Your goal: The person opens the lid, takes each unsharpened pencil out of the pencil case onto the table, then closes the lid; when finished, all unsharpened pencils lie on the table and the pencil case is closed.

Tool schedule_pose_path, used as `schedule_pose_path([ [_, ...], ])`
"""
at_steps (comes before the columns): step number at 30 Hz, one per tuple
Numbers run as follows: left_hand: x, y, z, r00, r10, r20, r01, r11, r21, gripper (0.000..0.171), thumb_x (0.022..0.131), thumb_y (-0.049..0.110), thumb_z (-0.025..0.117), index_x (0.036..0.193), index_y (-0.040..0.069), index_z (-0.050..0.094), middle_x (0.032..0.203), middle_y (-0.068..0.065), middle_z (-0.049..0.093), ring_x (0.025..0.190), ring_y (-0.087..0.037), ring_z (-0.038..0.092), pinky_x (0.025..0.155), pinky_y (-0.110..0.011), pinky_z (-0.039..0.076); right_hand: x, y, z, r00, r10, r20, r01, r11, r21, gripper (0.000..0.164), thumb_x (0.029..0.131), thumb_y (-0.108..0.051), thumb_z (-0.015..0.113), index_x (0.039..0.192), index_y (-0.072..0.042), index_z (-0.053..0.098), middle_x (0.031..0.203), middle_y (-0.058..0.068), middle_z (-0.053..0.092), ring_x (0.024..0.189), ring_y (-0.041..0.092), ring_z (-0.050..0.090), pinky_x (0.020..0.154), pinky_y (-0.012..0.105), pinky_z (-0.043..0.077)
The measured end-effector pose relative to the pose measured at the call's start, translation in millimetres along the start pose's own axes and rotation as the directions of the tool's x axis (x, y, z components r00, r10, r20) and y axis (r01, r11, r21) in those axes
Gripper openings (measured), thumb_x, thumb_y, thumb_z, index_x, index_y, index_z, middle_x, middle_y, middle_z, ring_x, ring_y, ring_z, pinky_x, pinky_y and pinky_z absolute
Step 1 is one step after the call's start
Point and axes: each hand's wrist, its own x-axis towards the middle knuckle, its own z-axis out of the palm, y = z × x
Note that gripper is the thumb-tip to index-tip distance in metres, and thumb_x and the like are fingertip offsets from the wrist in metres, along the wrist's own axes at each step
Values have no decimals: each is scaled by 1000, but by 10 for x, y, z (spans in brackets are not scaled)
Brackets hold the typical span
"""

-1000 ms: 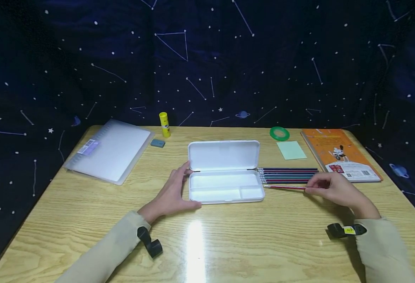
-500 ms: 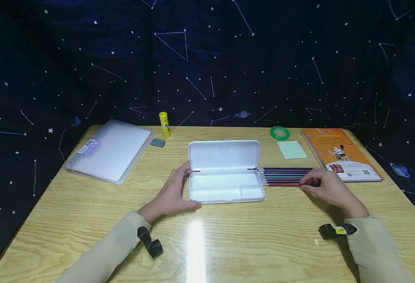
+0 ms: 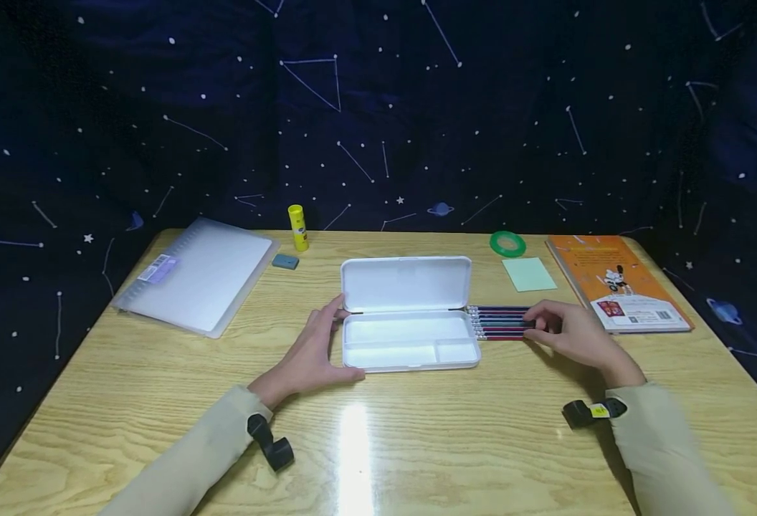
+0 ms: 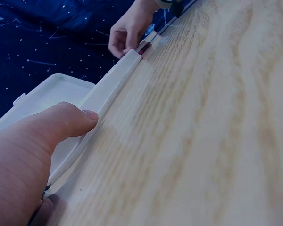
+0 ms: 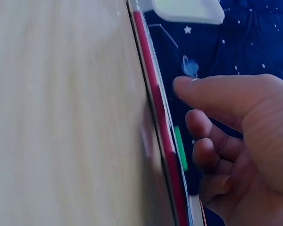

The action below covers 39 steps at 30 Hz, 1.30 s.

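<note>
A white pencil case (image 3: pixel 391 330) lies with its lid (image 3: pixel 406 284) raised and its compartments bare. My left hand (image 3: pixel 312 356) holds the case at its left end, with the thumb on the front rim and fingers near the hinge. Several pencils (image 3: pixel 497 323) lie side by side against the case's right end, eraser ends toward it. Over their right part hovers my right hand (image 3: pixel 575 338), fingers bent loosely. In the right wrist view its thumb (image 5: pixel 217 94) and fingertips stand apart with nothing between them. The far pencil ends are hidden behind this hand.
On the left lie a clear ring folder (image 3: pixel 213 276) and a grey eraser (image 3: pixel 285 261), with a yellow glue stick (image 3: pixel 297 228) upright behind. To the right are green tape (image 3: pixel 507 244), pale sticky notes (image 3: pixel 530 274) and an orange book (image 3: pixel 617 283).
My right hand has moved left along the pencils. The red pencil it held a second ago has come up against the row and been let go. My left hand stays on the case.
</note>
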Motion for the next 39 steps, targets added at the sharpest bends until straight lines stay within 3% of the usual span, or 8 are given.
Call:
schedule_pose_path([
  [3,3,0,-1,1000,-2,-6,2,1000,-2,123,61,41,88,154,12,13,136,-3,46,118,-19,43,101,-40,43,122,-80,40,1000,-12,10,12,1000,24,20,88,-15,69,105,-6,66,75,-1,54,65,6,45,56,22,37],
  [6,5,-3,-3,1000,5,-8,-5,1000,-7,123,61,41,87,154,12,13,136,-3,45,118,-19,43,101,-40,43,253,-189,91,999,-14,41,7,985,172,36,94,-17,62,126,-3,56,77,2,54,65,9,47,58,23,38],
  [11,-5,-22,-9,1000,16,-6,-16,1000,-3,124,61,40,87,154,12,12,136,-3,46,119,-19,44,102,-40,43,452,-418,199,991,-9,134,-61,856,513,56,102,-22,46,152,-7,24,80,4,53,71,16,49,63,25,43],
  [15,-5,-28,-15,1000,15,-16,-15,1000,-14,126,61,40,87,155,12,9,135,-3,45,116,-18,45,100,-39,43,560,-583,240,987,-11,158,-91,777,623,56,104,-29,41,152,-9,23,78,-1,49,71,15,45,63,25,39],
  [21,12,-25,-15,999,-3,-33,2,999,-39,131,60,37,88,155,9,2,132,-5,43,109,-18,43,97,-38,42,509,-601,244,988,8,153,-113,714,691,35,103,-25,43,136,-12,43,75,-3,42,69,14,41,61,28,34],
  [29,3,-22,10,1000,24,-7,-25,1000,-9,118,64,42,85,153,7,15,134,-12,43,118,-24,46,102,-42,43,202,-536,240,976,-34,215,-86,847,525,22,99,-19,54,114,-5,59,81,-1,51,71,12,47,59,26,42],
  [34,2,-53,0,995,103,-15,-101,990,93,107,64,49,84,147,7,31,133,-9,43,120,-22,39,103,-43,40,167,-589,303,963,-165,215,48,884,465,23,88,-7,68,109,-2,61,72,-1,49,59,7,43,49,26,36],
  [39,-10,-46,3,993,120,-15,-119,992,50,104,63,48,85,146,10,37,132,-8,42,120,-22,35,102,-45,39,167,-643,345,952,-219,215,113,902,417,24,83,-6,72,105,-4,63,68,-3,48,56,4,41,46,23,34],
])
